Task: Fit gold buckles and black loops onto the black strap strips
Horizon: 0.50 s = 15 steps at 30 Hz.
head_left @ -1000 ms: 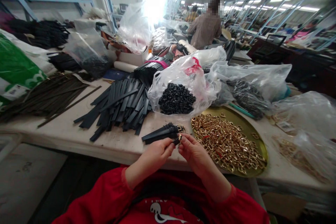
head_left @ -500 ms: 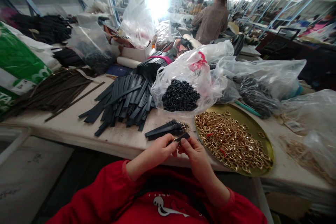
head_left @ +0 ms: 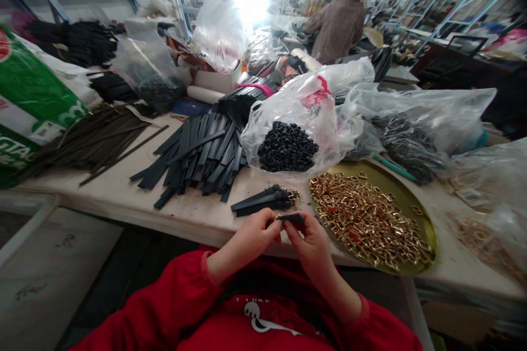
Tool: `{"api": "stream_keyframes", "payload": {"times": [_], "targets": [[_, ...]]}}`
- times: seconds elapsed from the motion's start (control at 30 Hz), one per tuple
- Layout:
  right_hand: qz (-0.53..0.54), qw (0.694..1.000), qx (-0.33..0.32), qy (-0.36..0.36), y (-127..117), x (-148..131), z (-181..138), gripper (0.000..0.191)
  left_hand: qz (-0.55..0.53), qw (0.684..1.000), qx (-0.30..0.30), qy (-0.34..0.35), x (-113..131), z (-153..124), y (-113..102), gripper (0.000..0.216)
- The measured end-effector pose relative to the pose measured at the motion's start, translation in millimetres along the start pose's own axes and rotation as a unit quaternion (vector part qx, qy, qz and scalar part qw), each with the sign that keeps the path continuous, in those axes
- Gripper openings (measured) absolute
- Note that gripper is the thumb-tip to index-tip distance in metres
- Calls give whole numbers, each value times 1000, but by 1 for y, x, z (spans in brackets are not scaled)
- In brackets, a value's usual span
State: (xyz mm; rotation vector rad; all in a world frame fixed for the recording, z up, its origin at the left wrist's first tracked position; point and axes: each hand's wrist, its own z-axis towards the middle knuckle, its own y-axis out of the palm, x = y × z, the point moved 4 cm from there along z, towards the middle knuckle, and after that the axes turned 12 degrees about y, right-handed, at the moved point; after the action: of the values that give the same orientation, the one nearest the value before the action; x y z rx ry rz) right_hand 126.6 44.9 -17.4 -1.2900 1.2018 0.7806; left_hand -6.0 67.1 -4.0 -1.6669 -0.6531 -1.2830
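Close to the table's front edge, my left hand pinches the end of a short black strap where a small gold buckle shows. The fingers of my right hand are closed on the black strap itself, which points to the right. Parts of strap and buckle are hidden by my fingers. Just beyond lies a small stack of black straps with gold buckles. A round gold-coloured tray heaped with gold buckles stands to the right of my right hand.
A plastic bag holds small black loops. Left of it lies a pile of black straps, with dark brown strips farther left. More clear bags crowd the right. A person stands with back turned beyond the table.
The strap has turned between my fingers and lies flatter, its free end farther right. My hands still hold it together. The whole view has shifted slightly.
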Motion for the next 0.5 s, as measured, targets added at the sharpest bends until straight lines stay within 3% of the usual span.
{"api": "stream_keyframes", "payload": {"times": [0.1, 0.23, 0.4, 0.5], "targets": [[46, 996, -62, 53, 0, 4, 5, 21, 59, 998, 6, 27, 7, -3, -4, 20], [82, 976, -168, 111, 5, -1, 7, 27, 46, 997, -46, 32, 8, -1, -8, 25], [42, 970, -235, 38, 6, -18, 16, 21, -25, 1000, -13, -4, -10, 12, -14, 25], [-21, 951, -306, 47, 0, -16, 51, 22, -49, 998, -15, 26, -11, 21, -17, 25]]}}
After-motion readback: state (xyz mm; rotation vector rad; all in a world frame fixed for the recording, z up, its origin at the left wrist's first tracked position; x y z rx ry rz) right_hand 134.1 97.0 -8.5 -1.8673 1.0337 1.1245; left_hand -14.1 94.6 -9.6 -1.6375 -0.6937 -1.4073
